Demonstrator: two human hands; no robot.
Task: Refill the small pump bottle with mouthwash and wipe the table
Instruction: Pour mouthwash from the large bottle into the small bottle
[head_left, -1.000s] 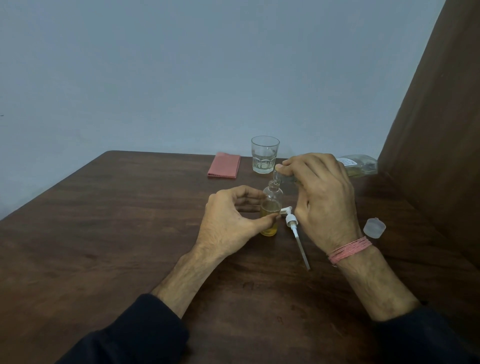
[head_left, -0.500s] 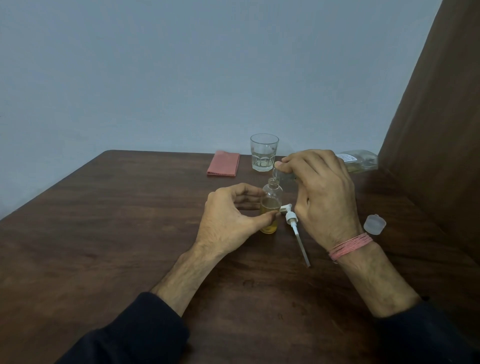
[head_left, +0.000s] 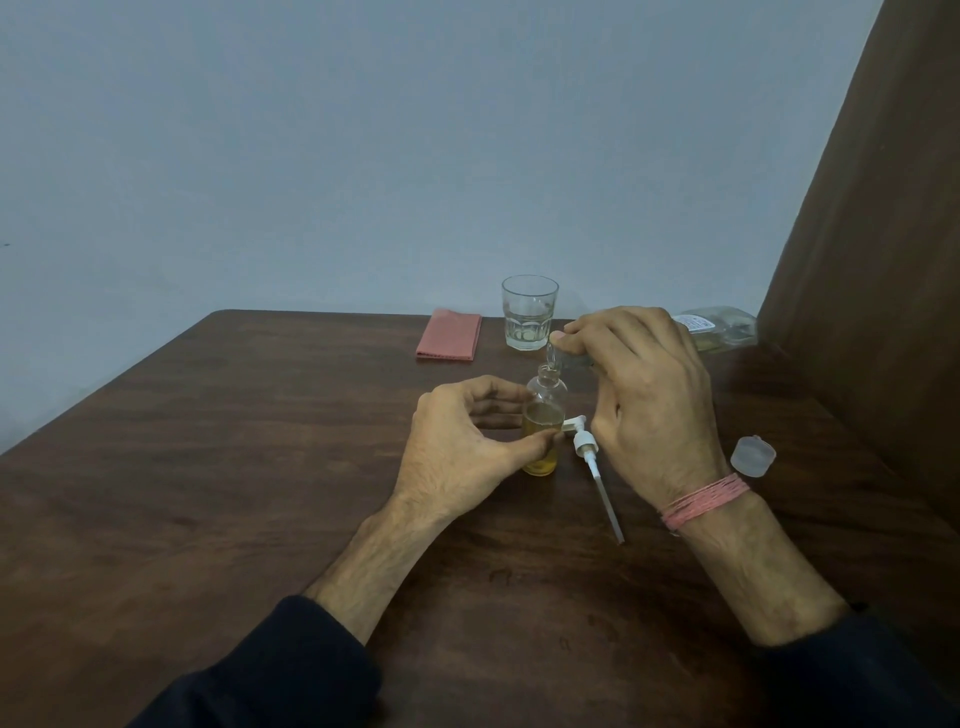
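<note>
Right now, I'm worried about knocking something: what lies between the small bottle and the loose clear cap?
In the head view, the white pump head lies right beside the small bottle; the right hand hovers above, then bare table reaches the cap.

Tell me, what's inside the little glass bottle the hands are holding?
The little bottle holds yellow liquid filling its lower part; the upper part looks empty. The left hand's thumb covers a bit of the front. Its neck is open, the pump top lying beside it.

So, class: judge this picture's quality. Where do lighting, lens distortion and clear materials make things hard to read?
Head view: dim, even light with soft shadows; the wide lens bows the dark wooden table's far edge; the large clear mouthwash bottle looks faint behind the right hand.
</note>
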